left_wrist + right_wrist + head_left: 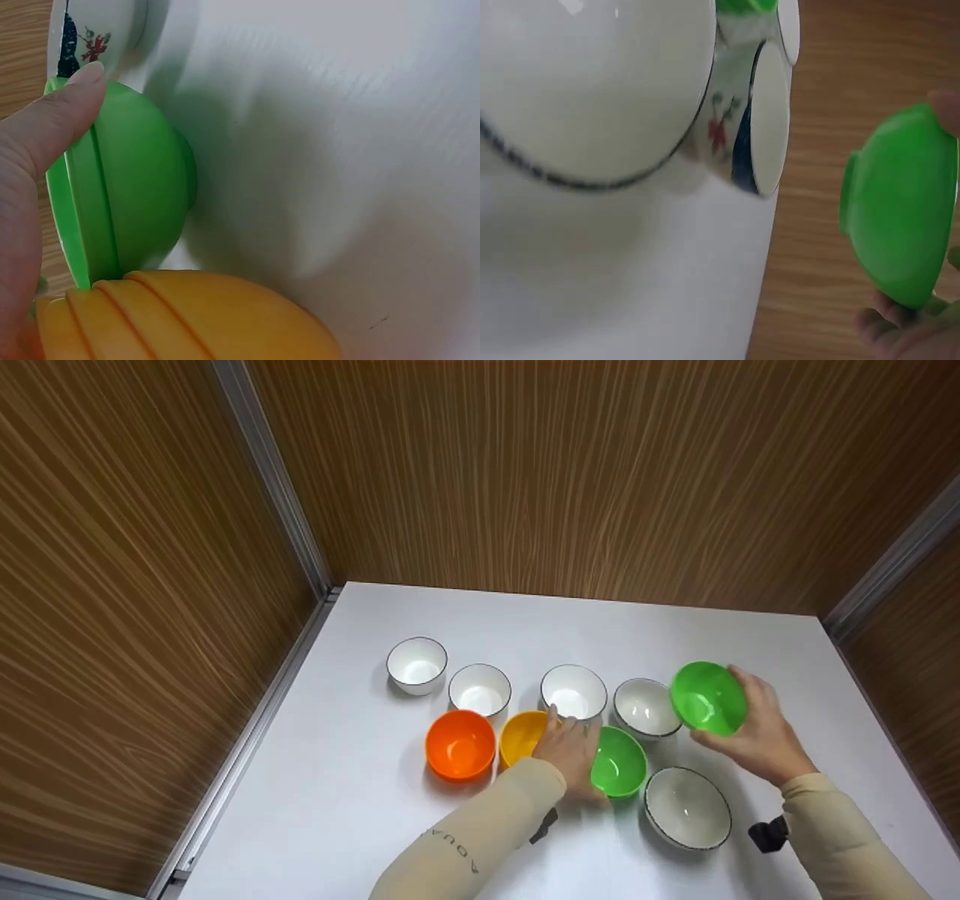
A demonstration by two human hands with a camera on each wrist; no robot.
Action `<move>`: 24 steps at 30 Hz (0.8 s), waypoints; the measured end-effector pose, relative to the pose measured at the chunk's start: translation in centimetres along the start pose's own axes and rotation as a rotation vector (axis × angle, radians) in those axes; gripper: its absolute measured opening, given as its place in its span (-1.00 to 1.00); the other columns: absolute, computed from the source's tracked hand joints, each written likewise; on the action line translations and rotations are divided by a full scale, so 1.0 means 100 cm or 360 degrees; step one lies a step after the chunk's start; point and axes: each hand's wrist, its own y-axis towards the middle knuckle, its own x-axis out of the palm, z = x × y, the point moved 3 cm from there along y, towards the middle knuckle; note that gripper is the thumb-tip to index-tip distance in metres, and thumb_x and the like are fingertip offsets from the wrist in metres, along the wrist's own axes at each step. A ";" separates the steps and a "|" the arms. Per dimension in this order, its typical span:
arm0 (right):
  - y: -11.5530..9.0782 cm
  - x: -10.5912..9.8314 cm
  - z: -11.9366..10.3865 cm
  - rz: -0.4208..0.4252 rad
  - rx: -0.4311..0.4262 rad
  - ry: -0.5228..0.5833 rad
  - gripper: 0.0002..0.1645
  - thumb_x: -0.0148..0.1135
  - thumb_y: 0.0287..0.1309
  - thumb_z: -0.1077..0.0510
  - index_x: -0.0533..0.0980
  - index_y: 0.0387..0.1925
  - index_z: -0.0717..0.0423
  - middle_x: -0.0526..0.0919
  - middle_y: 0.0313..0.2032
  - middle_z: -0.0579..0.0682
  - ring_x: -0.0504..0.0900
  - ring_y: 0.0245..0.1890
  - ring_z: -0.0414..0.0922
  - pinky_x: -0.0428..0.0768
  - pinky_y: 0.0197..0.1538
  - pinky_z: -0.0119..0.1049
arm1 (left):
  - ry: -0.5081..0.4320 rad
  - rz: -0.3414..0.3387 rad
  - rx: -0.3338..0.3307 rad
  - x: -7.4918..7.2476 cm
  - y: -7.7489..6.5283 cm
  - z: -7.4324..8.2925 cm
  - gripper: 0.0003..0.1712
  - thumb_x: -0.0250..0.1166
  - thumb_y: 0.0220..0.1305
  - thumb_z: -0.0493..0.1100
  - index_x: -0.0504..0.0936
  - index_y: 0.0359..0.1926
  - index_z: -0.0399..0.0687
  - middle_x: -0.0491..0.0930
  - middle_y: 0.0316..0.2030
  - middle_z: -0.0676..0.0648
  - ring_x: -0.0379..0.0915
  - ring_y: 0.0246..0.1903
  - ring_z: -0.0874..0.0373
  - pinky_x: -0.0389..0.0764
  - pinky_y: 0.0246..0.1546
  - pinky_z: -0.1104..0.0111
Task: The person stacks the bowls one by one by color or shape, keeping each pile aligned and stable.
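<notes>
My right hand holds a green bowl by its rim, raised and tilted at the right. The right wrist view shows fingers at opposite sides of its rim. On the table, my left hand grips a second green bowl at its left side. In the left wrist view, the thumb lies on the outside of that bowl near its rim. A yellow bowl stands close on the left, partly hidden by the left hand. Beside it sits an orange bowl.
Behind the coloured bowls, several white dark-rimmed bowls stand in a row, from the far-left white bowl to one near the raised green bowl. A larger white bowl sits front right. Wood-patterned panels enclose the white table.
</notes>
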 end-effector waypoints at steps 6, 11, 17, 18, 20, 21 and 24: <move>-0.009 0.027 -0.026 -0.0230 -0.0223 -0.0002 0.35 0.55 -0.48 -0.20 -0.02 0.38 -0.26 0.12 0.26 0.09 0.36 0.04 0.20 0.44 -0.12 0.27 | -0.0067 -0.0067 0.0011 -0.001 0.000 -0.003 0.59 0.28 -0.60 0.61 -0.23 0.42 0.02 0.07 0.34 0.05 -0.14 0.34 0.07 -0.37 0.26 -0.08; -0.015 0.045 -0.035 -0.0304 -0.0405 -0.0028 0.37 0.55 -0.55 -0.24 0.02 0.37 -0.20 0.16 0.24 0.04 0.43 -0.01 0.13 0.51 -0.13 0.15 | -0.0097 -0.0086 0.0004 -0.004 -0.001 -0.007 0.64 0.24 -0.62 0.64 -0.37 0.42 0.05 0.04 0.35 0.07 -0.25 0.35 0.10 -0.40 0.25 -0.08; -0.019 0.059 -0.038 -0.0335 -0.0517 -0.0084 0.39 0.56 -0.59 -0.26 0.05 0.36 -0.12 0.18 0.21 -0.06 0.49 -0.10 0.03 0.56 -0.19 -0.04 | -0.0197 -0.0012 -0.0012 -0.015 -0.003 -0.012 0.65 0.22 -0.64 0.65 -0.38 0.41 0.03 0.08 0.33 0.10 -0.24 0.35 0.12 -0.33 0.28 -0.03; -0.019 0.061 -0.039 -0.0339 -0.0527 -0.0093 0.39 0.56 -0.59 -0.26 0.05 0.36 -0.13 0.19 0.21 -0.07 0.50 -0.11 0.02 0.56 -0.21 -0.07 | -0.0205 0.0006 -0.0006 -0.017 -0.003 -0.013 0.65 0.23 -0.64 0.65 -0.37 0.42 0.04 0.09 0.33 0.10 -0.23 0.35 0.12 -0.32 0.28 -0.03; -0.019 0.064 -0.041 -0.0342 -0.0532 -0.0105 0.39 0.56 -0.60 -0.26 0.04 0.36 -0.14 0.19 0.20 -0.09 0.50 -0.13 0.00 0.57 -0.23 -0.10 | -0.0222 0.0036 0.0009 -0.020 -0.004 -0.016 0.63 0.25 -0.64 0.64 -0.34 0.42 0.06 0.09 0.33 0.10 -0.22 0.35 0.13 -0.32 0.29 -0.02; -0.019 0.066 -0.043 -0.0342 -0.0533 -0.0110 0.39 0.56 -0.60 -0.26 0.04 0.36 -0.15 0.19 0.20 -0.09 0.51 -0.14 -0.01 0.57 -0.23 -0.11 | -0.0218 0.0049 0.0021 -0.022 -0.004 -0.017 0.63 0.25 -0.63 0.64 -0.33 0.42 0.06 0.09 0.33 0.10 -0.21 0.35 0.13 -0.31 0.29 -0.02; -0.019 0.073 -0.045 -0.0345 -0.0531 -0.0126 0.40 0.56 -0.61 -0.26 0.03 0.36 -0.20 0.19 0.20 -0.10 0.51 -0.15 -0.03 0.56 -0.24 -0.14 | -0.0208 0.0081 0.0061 -0.024 -0.005 -0.021 0.59 0.25 -0.62 0.64 -0.25 0.42 0.06 0.11 0.33 0.10 -0.18 0.34 0.14 -0.27 0.29 -0.03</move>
